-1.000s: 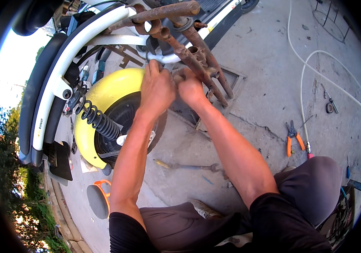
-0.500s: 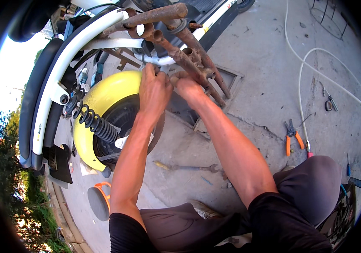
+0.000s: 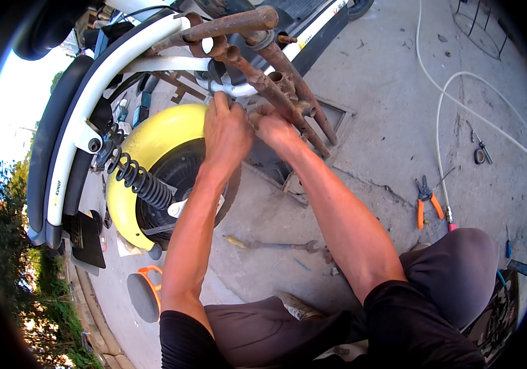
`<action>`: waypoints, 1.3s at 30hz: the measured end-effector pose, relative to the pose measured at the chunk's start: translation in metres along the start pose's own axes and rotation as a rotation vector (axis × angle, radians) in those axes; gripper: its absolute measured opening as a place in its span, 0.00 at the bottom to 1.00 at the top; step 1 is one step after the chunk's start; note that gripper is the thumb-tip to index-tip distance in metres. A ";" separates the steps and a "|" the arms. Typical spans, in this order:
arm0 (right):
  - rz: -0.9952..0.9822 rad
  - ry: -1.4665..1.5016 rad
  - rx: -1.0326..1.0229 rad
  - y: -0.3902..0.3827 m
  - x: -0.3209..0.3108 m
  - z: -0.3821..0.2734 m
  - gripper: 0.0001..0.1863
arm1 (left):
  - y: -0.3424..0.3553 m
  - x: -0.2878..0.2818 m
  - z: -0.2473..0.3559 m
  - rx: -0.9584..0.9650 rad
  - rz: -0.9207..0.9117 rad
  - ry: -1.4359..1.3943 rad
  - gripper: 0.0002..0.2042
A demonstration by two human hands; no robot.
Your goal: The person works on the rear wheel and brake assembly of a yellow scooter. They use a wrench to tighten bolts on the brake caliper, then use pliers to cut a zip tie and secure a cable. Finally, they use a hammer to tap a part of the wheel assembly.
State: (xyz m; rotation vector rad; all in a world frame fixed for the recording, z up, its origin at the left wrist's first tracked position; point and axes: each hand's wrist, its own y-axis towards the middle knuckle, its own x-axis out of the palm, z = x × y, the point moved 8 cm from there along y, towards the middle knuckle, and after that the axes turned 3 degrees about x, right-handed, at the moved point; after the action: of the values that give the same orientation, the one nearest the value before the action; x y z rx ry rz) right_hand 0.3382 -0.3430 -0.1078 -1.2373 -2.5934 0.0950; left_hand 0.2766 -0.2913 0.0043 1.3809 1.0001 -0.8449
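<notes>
A white scooter frame [image 3: 66, 147] with a yellow rear fender [image 3: 168, 120] stands at the left. Beside the fender's front edge, my left hand [image 3: 229, 131] is closed, its fingers curled below the white tube. Close to its right, my right hand [image 3: 274, 128] is also closed, next to the rusty pipe stand [image 3: 269, 86]. The fingertips of both hands meet near the gap between wheel and stand; what they grip is hidden behind the knuckles. Below my left wrist shows the black wheel [image 3: 180, 163], with a black coil spring shock absorber [image 3: 140, 184] beside it.
On the concrete floor lie a wrench [image 3: 282, 245], orange-handled pliers [image 3: 425, 200], a roll of black tape [image 3: 479, 156] and a pale air hose [image 3: 439, 129]. An orange-and-grey round object [image 3: 144, 297] rests left of my left forearm. My bent knee [image 3: 454, 270] is at lower right.
Almost nothing differs. Both hands stay at the same spot, with only a slight shift of the fingers.
</notes>
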 end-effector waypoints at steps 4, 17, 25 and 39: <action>-0.003 -0.075 -0.047 0.013 0.002 0.007 0.17 | -0.004 0.004 -0.008 0.016 0.052 -0.058 0.08; -0.007 -0.054 0.062 0.023 0.005 0.024 0.16 | -0.009 -0.005 -0.010 0.050 0.108 -0.132 0.07; 0.146 -0.024 -0.202 0.008 -0.001 0.004 0.12 | -0.005 0.001 -0.006 -0.018 0.033 -0.053 0.06; -0.015 0.133 -0.006 0.017 0.006 0.021 0.09 | -0.013 -0.010 -0.008 0.030 0.077 -0.146 0.10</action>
State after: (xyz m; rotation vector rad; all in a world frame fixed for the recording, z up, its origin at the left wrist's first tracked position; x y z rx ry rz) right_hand 0.3421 -0.3269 -0.1296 -1.1832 -2.4906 0.0025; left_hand 0.2598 -0.2844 0.0092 1.3543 0.8200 -0.8925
